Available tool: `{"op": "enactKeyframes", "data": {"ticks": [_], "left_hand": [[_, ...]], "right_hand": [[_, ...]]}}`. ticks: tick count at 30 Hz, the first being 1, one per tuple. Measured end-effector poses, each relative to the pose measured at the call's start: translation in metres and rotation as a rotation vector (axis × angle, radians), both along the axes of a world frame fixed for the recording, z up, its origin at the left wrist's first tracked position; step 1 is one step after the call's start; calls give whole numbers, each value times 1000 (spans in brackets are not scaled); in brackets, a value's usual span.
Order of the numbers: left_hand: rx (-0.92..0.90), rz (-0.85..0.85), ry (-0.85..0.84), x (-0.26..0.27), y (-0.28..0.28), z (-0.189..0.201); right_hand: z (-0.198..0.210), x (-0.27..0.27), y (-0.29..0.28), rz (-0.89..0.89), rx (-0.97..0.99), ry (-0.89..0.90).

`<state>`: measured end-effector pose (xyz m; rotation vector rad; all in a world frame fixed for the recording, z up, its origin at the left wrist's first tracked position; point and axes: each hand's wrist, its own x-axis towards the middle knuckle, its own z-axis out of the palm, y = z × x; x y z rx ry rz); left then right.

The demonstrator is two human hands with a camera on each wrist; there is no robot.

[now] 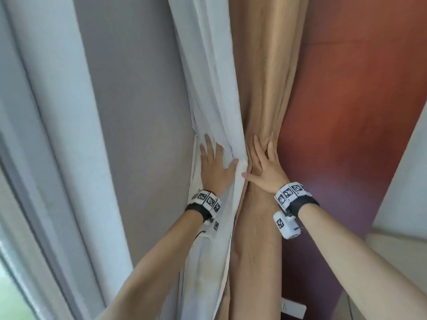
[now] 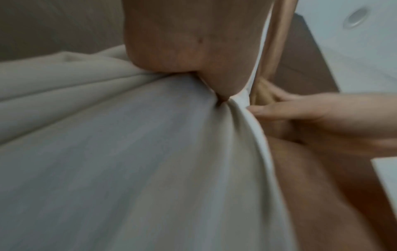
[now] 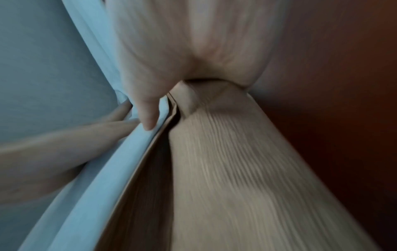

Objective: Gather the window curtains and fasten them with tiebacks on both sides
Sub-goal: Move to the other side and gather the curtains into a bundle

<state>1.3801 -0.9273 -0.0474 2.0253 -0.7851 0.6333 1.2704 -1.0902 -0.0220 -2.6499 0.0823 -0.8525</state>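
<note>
The tan curtain and the white sheer curtain hang side by side between a grey wall and a red-brown wall, both narrowing to one waist at hand height, then flaring below. I judge that I am squeezing them together there so a tieback can go round; no tieback shows in any view. The tan cloth is finely ribbed and bunches into deep folds; the sheer is thin, crumpled into sharp creases at the waist. My left hand lies on the sheer with fingers spread and fairly straight, thumb pressing towards the middle. My right hand presses the tan folds, fingers extended, thumb reaching across to the sheer's edge.
</note>
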Motion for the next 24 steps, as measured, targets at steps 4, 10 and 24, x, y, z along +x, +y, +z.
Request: {"op": "enactKeyframes", "data": {"ticks": [4, 10, 24], "left_hand": [[-64, -138, 111, -73, 55, -41], [-289, 9, 66, -166, 123, -41], [-273, 395, 157, -202, 140, 18]], "right_hand": [[-34, -14, 32, 172, 151, 78], [-64, -47, 93, 441, 236, -2], [-116, -175, 132, 739, 443, -225]]}}
